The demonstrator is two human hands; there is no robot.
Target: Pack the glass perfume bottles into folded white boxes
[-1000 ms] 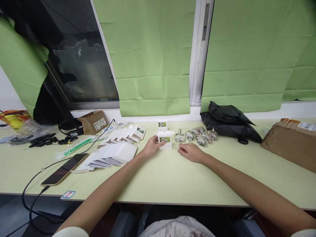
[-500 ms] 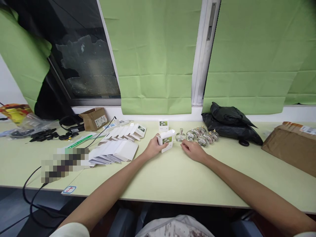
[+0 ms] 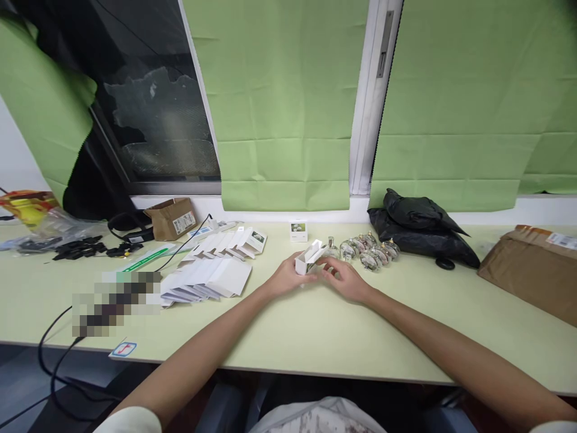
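My left hand [image 3: 285,277] grips a small white carton [image 3: 309,257], tipped over on its side with its open flap pointing right. My right hand [image 3: 344,278] rests just right of it, fingers curled toward the carton's open end and touching it. Directly behind the carton stands a small clear glass bottle [image 3: 331,249], first in a row of several glass bottles [image 3: 369,251] running to the right. Another closed white carton [image 3: 298,231] with a green picture stands farther back.
Fanned stacks of flat white cartons [image 3: 211,273] lie to the left, with a blurred-out object and a black cable [image 3: 54,337] beyond. A black bag [image 3: 419,225] sits behind the bottles, a brown parcel [image 3: 532,264] at the right, a small cardboard box [image 3: 174,218] at the back left.
My left hand has lifted the upright carton and tipped it onto its side. My right hand has moved left up to the carton's open end.
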